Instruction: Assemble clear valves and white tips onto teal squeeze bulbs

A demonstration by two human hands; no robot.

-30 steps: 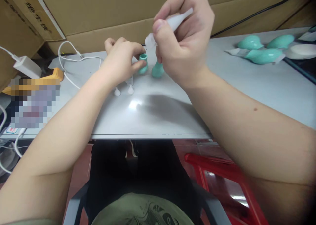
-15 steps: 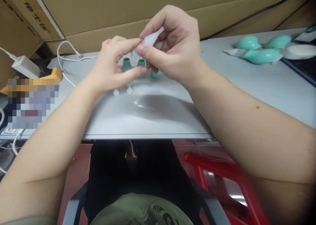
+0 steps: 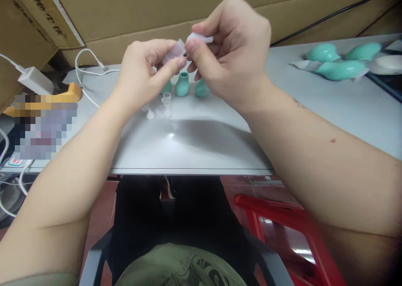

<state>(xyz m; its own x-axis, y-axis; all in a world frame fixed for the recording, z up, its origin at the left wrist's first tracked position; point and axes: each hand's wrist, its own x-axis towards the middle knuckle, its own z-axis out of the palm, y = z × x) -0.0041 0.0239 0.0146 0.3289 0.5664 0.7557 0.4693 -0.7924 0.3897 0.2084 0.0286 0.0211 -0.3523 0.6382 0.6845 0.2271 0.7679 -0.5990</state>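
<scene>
My left hand point(image 3: 146, 70) pinches a small translucent whitish plastic piece point(image 3: 174, 53) between thumb and fingers. Close on its right, my right hand point(image 3: 229, 51) is closed on a white tapered piece point(image 3: 201, 38), its thumb pressed against it. A tiny dark spot shows between the two pieces; whether they touch I cannot tell. Under the hands stand turquoise vase-shaped bulbs: one in the middle point(image 3: 182, 86) with an open neck, another point(image 3: 201, 89) partly behind my right hand, a third point(image 3: 166, 87) mostly hidden. Nearer me are two small clear plastic fittings point(image 3: 167, 105), one partly covered by my left wrist.
At the right lie several turquoise bulbs point(image 3: 341, 69), some with translucent wrapping, beside a white rounded object point(image 3: 387, 64). A white charger point(image 3: 36, 81) with cables and a yellow object point(image 3: 74, 91) are at the left. Cardboard point(image 3: 132, 9) walls the back; a red stool point(image 3: 282, 212) stands below.
My right hand has moved up and slightly right, turning its white piece nearly level. The whitish piece in my left hand now shows clearly, and more of the bulbs and fittings is visible.
</scene>
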